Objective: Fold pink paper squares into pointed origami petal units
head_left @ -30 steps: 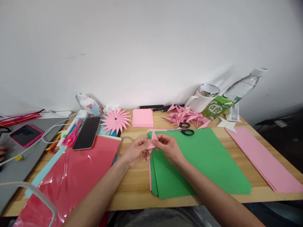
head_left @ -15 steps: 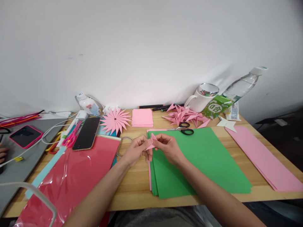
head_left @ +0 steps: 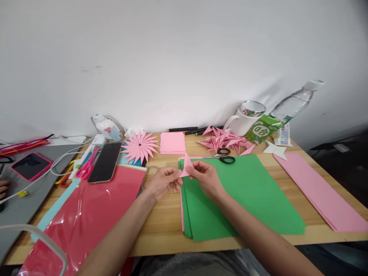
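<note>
A small folded piece of pink paper [head_left: 187,162] with a pointed top is pinched between my two hands. My left hand [head_left: 164,179] grips its lower left corner with thumb and fingers. On its right side, my right hand [head_left: 204,176] pinches it, thumb in front. Both hands are above the left edge of a stack of green paper [head_left: 241,199]. Behind them lie a stack of pink paper squares [head_left: 173,143], a many-pointed pink paper star [head_left: 140,145] and a heap of folded pink paper pieces [head_left: 222,140].
Black-handled scissors [head_left: 227,156] lie at the green stack's back edge. A white mug [head_left: 244,119], a green carton [head_left: 263,130] and a water bottle [head_left: 299,101] stand at the back right. Left are a phone [head_left: 105,162], a red sheet [head_left: 100,207] and another person's hand [head_left: 4,187].
My left hand has shifted slightly left, to the paper's lower corner. More of the folded pink paper shows now, its point standing higher.
</note>
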{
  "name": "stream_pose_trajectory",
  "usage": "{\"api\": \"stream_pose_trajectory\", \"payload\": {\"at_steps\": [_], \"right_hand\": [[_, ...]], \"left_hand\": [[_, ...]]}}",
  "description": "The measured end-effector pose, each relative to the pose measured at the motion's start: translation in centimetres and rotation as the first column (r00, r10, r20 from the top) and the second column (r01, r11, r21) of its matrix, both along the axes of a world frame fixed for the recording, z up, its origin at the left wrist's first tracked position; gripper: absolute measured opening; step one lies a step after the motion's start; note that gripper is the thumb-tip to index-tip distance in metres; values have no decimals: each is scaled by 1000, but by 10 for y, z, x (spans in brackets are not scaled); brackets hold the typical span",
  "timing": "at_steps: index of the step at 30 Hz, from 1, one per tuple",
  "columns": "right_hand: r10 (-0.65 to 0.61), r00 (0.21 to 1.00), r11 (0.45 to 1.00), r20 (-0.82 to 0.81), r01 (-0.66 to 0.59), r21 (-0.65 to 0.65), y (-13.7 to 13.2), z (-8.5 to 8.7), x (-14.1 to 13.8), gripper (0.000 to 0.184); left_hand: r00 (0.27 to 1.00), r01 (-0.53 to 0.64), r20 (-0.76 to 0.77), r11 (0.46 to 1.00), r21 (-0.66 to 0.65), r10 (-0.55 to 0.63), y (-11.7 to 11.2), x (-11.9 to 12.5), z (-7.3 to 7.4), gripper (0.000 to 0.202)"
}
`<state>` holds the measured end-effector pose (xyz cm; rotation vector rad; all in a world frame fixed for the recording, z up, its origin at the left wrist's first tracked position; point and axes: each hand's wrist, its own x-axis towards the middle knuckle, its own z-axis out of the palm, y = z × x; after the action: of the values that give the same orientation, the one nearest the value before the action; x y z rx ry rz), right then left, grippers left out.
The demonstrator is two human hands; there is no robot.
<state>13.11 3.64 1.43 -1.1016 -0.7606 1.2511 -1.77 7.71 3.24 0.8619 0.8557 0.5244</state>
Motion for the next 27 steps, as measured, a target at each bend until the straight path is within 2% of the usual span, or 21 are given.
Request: {"api": "stream_pose_trajectory", "payload": {"at_steps": [6, 12, 20, 27], "right_hand": [[-4, 1000, 1000, -2, 4, -16, 0, 3, -1, 27], [29, 1000, 1000, -4, -29, -5, -1, 6, -2, 29], [105, 994, 994, 15, -105, 12, -3, 5, -3, 31], [100, 995, 994, 30, -101, 35, -4, 3, -3, 27]], "left_hand": [[999, -32, -33, 991, 127, 36, -3, 2, -1, 36], [992, 112, 52, 986, 124, -119, 1, -1, 0, 37], [995, 20, 96, 981, 195, -40, 1, 1, -3, 34], [996, -22, 94, 953, 304, -6, 0, 2, -4, 27]]}}
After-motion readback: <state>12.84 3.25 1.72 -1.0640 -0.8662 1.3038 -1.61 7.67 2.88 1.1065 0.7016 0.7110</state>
